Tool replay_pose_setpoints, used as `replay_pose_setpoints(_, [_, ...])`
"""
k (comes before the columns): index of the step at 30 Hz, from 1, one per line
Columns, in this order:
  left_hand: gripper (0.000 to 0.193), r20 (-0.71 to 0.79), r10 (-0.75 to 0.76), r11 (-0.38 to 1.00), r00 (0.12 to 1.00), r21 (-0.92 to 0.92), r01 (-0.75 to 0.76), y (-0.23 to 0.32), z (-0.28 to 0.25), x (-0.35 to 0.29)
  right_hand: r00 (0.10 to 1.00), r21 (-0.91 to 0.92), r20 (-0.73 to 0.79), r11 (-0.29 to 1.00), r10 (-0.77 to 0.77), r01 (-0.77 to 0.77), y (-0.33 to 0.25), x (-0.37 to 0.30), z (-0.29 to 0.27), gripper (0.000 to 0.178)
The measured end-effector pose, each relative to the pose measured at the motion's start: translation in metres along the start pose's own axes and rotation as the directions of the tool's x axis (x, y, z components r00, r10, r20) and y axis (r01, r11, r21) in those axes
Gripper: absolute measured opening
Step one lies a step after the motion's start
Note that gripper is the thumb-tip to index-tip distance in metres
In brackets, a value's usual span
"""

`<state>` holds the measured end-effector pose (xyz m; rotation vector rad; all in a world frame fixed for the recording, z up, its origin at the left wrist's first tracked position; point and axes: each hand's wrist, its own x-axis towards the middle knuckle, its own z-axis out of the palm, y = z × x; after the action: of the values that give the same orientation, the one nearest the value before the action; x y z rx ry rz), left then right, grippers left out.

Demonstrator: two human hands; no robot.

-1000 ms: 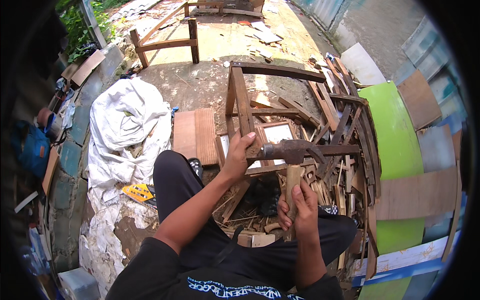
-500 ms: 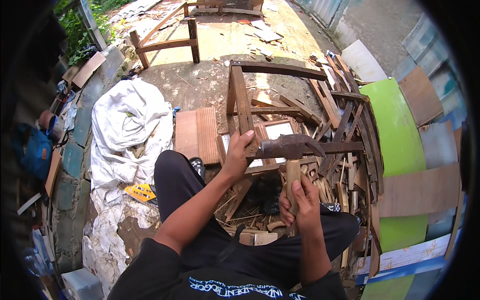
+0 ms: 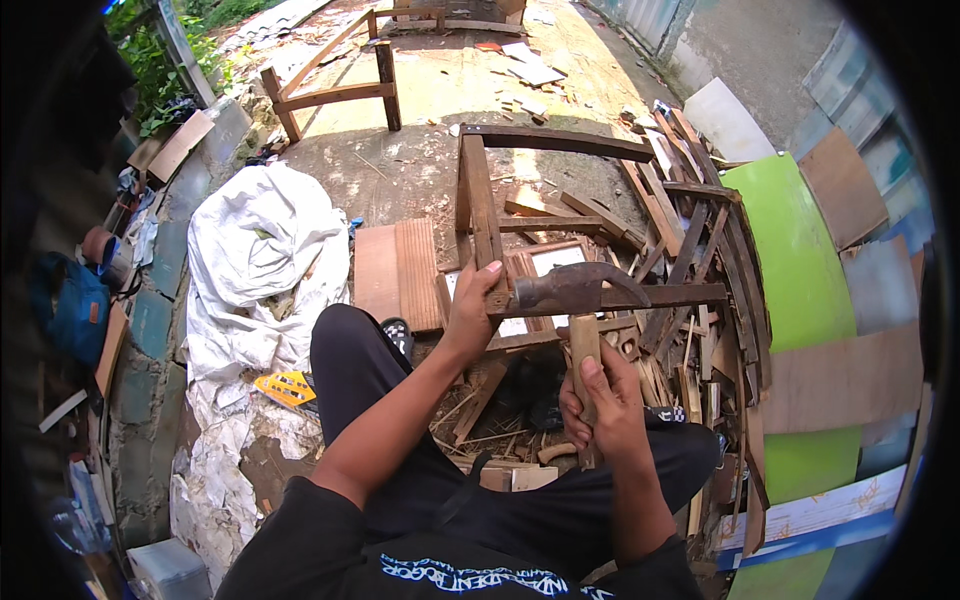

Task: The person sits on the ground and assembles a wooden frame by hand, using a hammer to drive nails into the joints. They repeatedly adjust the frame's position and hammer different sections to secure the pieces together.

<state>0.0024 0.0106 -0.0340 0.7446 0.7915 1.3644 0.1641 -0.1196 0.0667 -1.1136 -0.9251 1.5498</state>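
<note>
Clasping a claw hammer (image 3: 584,336) by its wooden handle (image 3: 583,352), the right hand (image 3: 604,402) is nearest; just beyond, the left hand (image 3: 474,306) grips a wooden frame (image 3: 483,196) at its near corner, close to the hammer head (image 3: 562,290), so a skewed swing could bruise it

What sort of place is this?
Probably a partly shaded yard used as a makeshift woodworking spot: scrap timber lies heaped on the right, leafy plants show at upper left, and the right hand holds a claw hammer at a wooden frame.
</note>
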Motion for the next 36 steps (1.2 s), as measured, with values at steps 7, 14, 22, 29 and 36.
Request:
replay_pose_setpoints(7, [0.041, 0.164, 0.000, 0.997, 0.986, 0.074, -0.013, 0.015, -0.006, -0.001, 0.942, -0.135, -0.118, 0.945, -0.315, 0.299, -0.012, 0.021, -0.021, 0.028])
replay_pose_setpoints(14, [0.045, 0.152, 0.004, 0.989, 0.988, 0.149, -0.027, 0.016, -0.003, -0.002, 0.849, -0.372, -0.304, 0.874, -0.432, 0.312, 0.006, 0.035, -0.073, 0.027])
replay_pose_setpoints(22, [0.045, 0.175, 0.090, 0.959, 0.980, 0.252, -0.133, -0.001, -0.022, 0.005, 0.768, -0.354, -0.428, 0.871, -0.476, 0.342, 0.027, 0.053, -0.051, 0.054])
replay_pose_setpoints(29, [0.047, 0.185, -0.022, 0.995, 0.983, 0.103, 0.002, 0.022, -0.004, -0.006, 0.811, -0.149, -0.426, 0.915, -0.401, 0.375, 0.026, 0.069, -0.040, 0.067])
replay_pose_setpoints(36, [0.046, 0.220, -0.066, 0.998, 0.973, 0.025, 0.062, 0.008, -0.004, -0.005, 0.729, -0.029, -0.524, 0.865, -0.439, 0.500, 0.031, 0.078, -0.031, 0.043])
